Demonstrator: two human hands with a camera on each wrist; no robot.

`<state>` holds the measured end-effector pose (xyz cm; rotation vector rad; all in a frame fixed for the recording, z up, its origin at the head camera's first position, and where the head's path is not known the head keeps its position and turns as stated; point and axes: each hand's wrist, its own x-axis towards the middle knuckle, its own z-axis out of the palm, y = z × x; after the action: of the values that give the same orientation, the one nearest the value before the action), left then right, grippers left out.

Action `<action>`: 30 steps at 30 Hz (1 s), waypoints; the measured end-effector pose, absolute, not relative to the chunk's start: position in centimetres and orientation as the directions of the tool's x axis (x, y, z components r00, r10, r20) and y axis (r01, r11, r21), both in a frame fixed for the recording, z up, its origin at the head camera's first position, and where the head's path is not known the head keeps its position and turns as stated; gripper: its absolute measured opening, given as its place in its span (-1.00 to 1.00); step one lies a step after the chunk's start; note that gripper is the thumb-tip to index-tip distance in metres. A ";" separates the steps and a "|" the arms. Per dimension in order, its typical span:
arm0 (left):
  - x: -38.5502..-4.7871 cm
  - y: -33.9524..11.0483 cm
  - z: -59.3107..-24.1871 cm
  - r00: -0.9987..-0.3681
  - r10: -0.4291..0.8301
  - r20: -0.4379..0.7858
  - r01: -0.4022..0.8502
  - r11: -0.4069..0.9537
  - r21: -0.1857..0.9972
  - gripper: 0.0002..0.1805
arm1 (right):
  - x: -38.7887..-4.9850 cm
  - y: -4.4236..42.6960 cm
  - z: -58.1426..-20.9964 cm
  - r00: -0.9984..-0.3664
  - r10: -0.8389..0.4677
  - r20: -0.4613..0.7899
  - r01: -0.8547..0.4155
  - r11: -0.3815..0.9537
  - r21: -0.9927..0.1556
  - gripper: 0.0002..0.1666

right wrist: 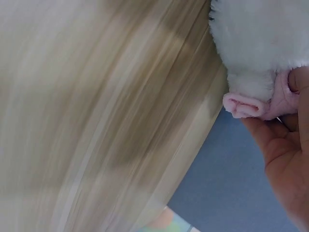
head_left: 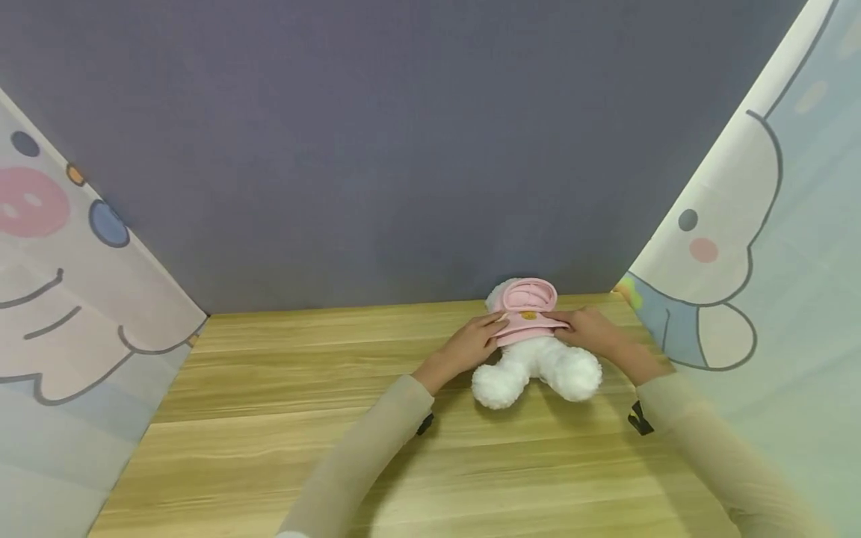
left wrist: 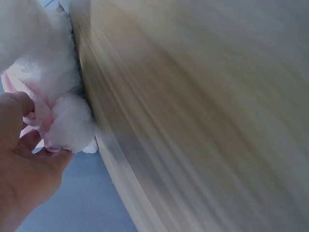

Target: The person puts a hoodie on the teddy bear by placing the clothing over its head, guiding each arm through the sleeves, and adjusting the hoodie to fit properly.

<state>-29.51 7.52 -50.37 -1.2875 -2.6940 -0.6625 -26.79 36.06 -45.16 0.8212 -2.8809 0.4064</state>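
A white plush toy [head_left: 572,373] lies on the wooden table, its two fluffy legs toward me. It wears a pink hooded top [head_left: 525,327] with a small yellow patch on the chest, and the hood bunches over the head end. My left hand [head_left: 467,345] pinches the top's lower edge on the left side; in the left wrist view, the pink cloth [left wrist: 42,116] sits between thumb and fingers. On the opposite side my right hand [head_left: 592,332] pinches the same edge. The right wrist view shows a rolled pink cuff [right wrist: 245,105] beside those fingers. Most of the toy's head is hidden.
The table [head_left: 282,418] meets a dark grey wall panel [head_left: 377,149] just behind the toy. Printed cloths with cartoon animals hang at the left [head_left: 87,299] and right [head_left: 807,284]. A black strap piece [head_left: 640,418] shows at the right sleeve.
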 end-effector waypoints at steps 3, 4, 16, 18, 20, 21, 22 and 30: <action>-29.6 6.5 -50.5 -0.644 0.723 0.251 0.757 0.554 0.347 -0.49 | -27.2 35.3 -45.5 -0.823 -0.522 0.227 -0.564 0.800 -0.206 -0.53; -29.7 6.1 -50.5 -0.646 0.722 0.247 0.755 0.556 0.348 -0.48 | -27.3 35.0 -45.6 -0.816 -0.528 0.235 -0.573 0.793 -0.206 -0.53; -29.7 -1.0 -50.2 -0.672 0.683 0.288 0.734 0.563 0.380 -0.50 | -29.6 28.3 -46.3 -0.798 -0.584 0.152 -0.601 0.748 -0.281 -0.49; -29.6 -2.4 -50.2 -0.682 0.676 0.279 0.724 0.571 0.387 -0.50 | -29.9 27.1 -46.6 -0.780 -0.604 0.162 -0.623 0.729 -0.283 -0.48; -29.4 -3.5 -50.2 -0.694 0.669 0.266 0.712 0.583 0.391 -0.50 | -30.1 26.0 -46.6 -0.762 -0.624 0.174 -0.646 0.709 -0.283 -0.49; -29.3 -4.1 -50.1 -0.699 0.666 0.261 0.707 0.586 0.396 -0.50 | -30.2 25.5 -46.7 -0.751 -0.634 0.183 -0.658 0.699 -0.280 -0.49; -29.2 -4.6 -50.1 -0.705 0.661 0.256 0.700 0.592 0.400 -0.50 | -30.4 25.0 -46.7 -0.740 -0.645 0.190 -0.671 0.688 -0.278 -0.50; -28.0 -8.6 -50.1 -0.719 0.650 0.248 0.686 0.605 0.405 -0.50 | -31.0 21.6 -46.9 -0.690 -0.686 0.231 -0.722 0.627 -0.293 -0.49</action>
<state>-28.02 -8.55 -50.15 -1.1452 -2.7460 -0.7419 -30.96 21.62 -46.85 1.1909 -2.7453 0.5605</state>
